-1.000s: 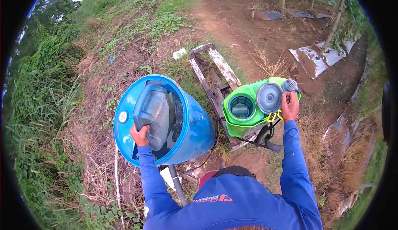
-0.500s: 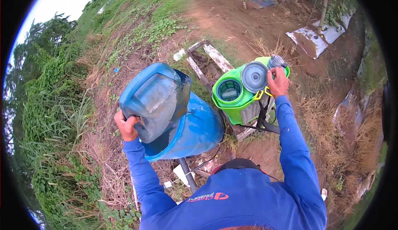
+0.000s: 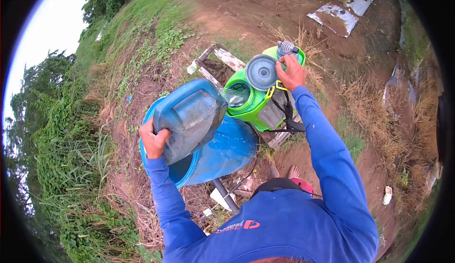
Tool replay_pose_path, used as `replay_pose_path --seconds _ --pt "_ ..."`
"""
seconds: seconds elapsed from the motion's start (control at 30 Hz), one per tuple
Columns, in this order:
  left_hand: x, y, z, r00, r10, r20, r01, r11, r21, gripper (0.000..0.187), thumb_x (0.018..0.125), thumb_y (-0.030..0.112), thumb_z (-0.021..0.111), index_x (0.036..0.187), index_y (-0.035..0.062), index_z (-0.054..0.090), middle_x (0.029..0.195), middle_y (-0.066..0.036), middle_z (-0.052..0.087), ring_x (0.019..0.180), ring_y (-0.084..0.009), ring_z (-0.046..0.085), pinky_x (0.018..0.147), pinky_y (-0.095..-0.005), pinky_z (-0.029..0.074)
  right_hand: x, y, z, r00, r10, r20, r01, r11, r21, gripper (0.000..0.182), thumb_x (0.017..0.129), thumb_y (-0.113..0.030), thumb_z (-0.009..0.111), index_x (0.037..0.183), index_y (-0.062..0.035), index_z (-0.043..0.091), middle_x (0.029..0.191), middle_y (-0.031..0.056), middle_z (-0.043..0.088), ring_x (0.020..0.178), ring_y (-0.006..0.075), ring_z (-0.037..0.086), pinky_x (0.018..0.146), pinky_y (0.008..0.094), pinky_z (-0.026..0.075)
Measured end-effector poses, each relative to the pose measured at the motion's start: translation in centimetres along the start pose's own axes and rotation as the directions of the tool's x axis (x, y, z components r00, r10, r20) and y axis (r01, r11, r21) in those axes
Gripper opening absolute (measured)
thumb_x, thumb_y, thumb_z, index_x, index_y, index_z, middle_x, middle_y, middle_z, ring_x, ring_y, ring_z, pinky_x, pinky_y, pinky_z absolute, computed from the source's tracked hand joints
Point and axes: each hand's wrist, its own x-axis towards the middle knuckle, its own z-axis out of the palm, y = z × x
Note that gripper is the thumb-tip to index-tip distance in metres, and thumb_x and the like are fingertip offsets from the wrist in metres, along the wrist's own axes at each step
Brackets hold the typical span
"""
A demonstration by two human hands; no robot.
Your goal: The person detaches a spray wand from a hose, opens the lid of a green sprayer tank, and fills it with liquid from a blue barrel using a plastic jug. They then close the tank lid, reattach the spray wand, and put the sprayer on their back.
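Note:
My left hand grips the near edge of a cut-open blue plastic jerrycan, tilted over the rim of a blue barrel. Water runs from its far end into the round mouth of a green backpack sprayer tank. Up on the tank's top, my right hand has its fingers closed at the edge of a round grey lid, which stands beside the mouth. A ribbed grey cap lies just beyond those fingers. Yellow buckles and black straps hang from the tank's side.
The tank rests on a weathered wooden frame. A dark pipe and a thin hose lie below the barrel. My bare feet are on the soil. Thick green plants grow to the left, with dry grass at the right.
The jerrycan has moved right from above the barrel to the tank's mouth, and water now pours from it. My right hand keeps its hold at the lid.

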Motion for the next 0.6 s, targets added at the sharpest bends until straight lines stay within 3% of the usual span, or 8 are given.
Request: replay_pose_path --seconds 0.5,0.6 --pt "1.1 2.1 2.1 0.983 0.184 0.028 -0.186 0.969 0.164 0.030 0.062 0.018 0.063 0.084 -0.0029 0.063 0.061 -0.009 0.052 0.056 -0.0150 0.047 0.057 -0.0309 0.044 -0.1 0.2 0.3 1.000 0.000 -0.025 0.001 0.998 0.059 0.015 0.084 -0.023 0.068 0.089 -0.0118 0.060 0.092 0.0090 0.060 0.082 0.0350 0.063 0.070 0.0486 0.050" --pt "1.7 2.4 1.9 0.976 0.193 0.096 -0.211 0.950 0.230 0.031 0.062 0.017 0.063 0.086 -0.0024 0.064 0.062 -0.010 0.053 0.056 -0.0161 0.048 0.058 -0.0312 0.046 -0.1 0.2 0.3 0.999 0.001 -0.037 0.001 0.999 0.053 0.015 0.084 -0.023 0.068 0.088 -0.0117 0.060 0.092 0.0091 0.060 0.082 0.0351 0.063 0.070 0.0482 0.050"
